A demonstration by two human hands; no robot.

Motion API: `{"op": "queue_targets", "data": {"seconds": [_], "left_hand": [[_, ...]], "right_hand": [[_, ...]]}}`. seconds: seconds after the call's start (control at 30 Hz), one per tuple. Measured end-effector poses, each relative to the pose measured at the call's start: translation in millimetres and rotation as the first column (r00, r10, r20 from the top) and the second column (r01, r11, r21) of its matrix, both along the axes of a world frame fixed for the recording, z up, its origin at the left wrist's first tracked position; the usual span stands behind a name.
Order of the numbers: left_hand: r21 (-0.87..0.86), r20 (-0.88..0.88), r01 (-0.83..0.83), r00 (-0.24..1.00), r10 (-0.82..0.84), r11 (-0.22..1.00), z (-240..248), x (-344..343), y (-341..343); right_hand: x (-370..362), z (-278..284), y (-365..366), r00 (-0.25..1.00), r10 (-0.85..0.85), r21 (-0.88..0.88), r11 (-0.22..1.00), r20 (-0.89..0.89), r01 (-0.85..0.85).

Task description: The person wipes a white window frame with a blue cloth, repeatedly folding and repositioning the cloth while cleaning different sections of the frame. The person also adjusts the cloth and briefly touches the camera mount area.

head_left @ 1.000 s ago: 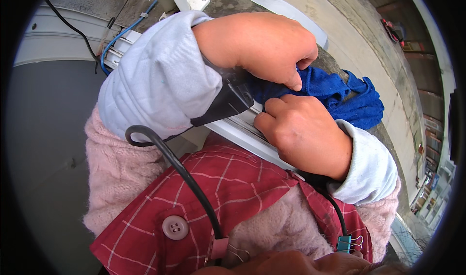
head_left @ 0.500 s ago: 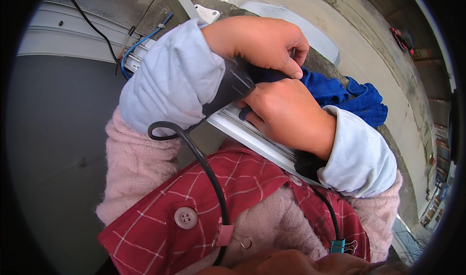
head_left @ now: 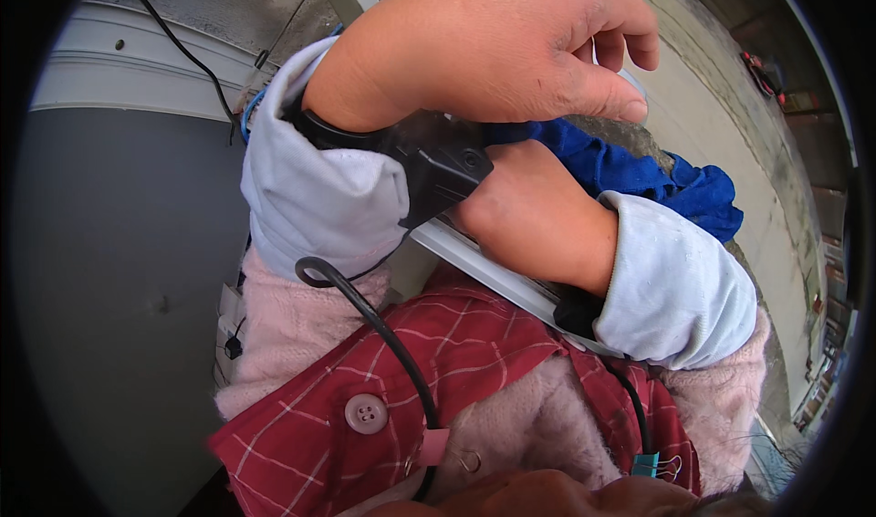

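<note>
My left hand (head_left: 493, 47) is raised near the top of the view, palm down, its thumb and fingers bent and apart with nothing visible between them. A black device (head_left: 443, 166) sits at that wrist, below the rolled white cuff. Lower and to the right is my right hand (head_left: 538, 207); the device and the left arm hide its fingers, so I cannot tell what it holds. It lies over a white metal rail (head_left: 497, 275). A crumpled dark blue cloth (head_left: 680, 188) lies just beyond my right hand.
A large grey panel (head_left: 128, 271) with a white frame (head_left: 155, 65) fills the left side. A black cable (head_left: 178, 47) hangs over the frame. Another thick black cable (head_left: 379, 312) loops from my left cuff across the red checked garment (head_left: 319, 417). Concrete ground (head_left: 730, 115) stretches beyond the cloth.
My left hand has lifted up and away from the right hand, and its thumb has moved away from the fingers. My right hand has shifted slightly, its fingers now hidden.
</note>
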State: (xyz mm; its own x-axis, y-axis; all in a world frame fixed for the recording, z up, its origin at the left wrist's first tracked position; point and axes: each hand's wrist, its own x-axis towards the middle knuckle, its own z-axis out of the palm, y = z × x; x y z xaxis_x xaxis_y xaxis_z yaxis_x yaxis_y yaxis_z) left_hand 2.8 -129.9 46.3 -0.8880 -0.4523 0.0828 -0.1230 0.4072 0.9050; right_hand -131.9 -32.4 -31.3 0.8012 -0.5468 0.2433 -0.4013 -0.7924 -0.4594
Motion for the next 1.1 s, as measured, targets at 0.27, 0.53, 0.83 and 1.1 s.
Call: {"op": "queue_targets", "data": {"seconds": [0.27,0.53,0.83,1.1], "left_hand": [[0.157,-0.343,-0.348,0.858,0.381,0.924,2.9,16.6,14.6],[-0.176,-0.263,-0.118,0.962,0.069,0.977,8.1,91.9,70.2],[0.07,-0.509,-0.246,0.825,0.247,0.967,-25.0,91.1,94.1],[0.177,-0.454,-0.469,0.741,0.495,0.865,-17.1,74.5,138.3]], "right_hand": [[11.5,-3.9,-21.1,0.993,0.022,0.095,0.995,-0.12,-0.011],[-34.6,4.1,-4.6,0.965,0.153,0.291,0.953,-0.212,-0.087],[25.1,-13.5,-33.3,0.992,0.035,0.183,0.983,-0.123,-0.012],[16.0,-9.7,-23.0,0.988,-0.129,0.212,0.967,-0.081,0.144]]}}
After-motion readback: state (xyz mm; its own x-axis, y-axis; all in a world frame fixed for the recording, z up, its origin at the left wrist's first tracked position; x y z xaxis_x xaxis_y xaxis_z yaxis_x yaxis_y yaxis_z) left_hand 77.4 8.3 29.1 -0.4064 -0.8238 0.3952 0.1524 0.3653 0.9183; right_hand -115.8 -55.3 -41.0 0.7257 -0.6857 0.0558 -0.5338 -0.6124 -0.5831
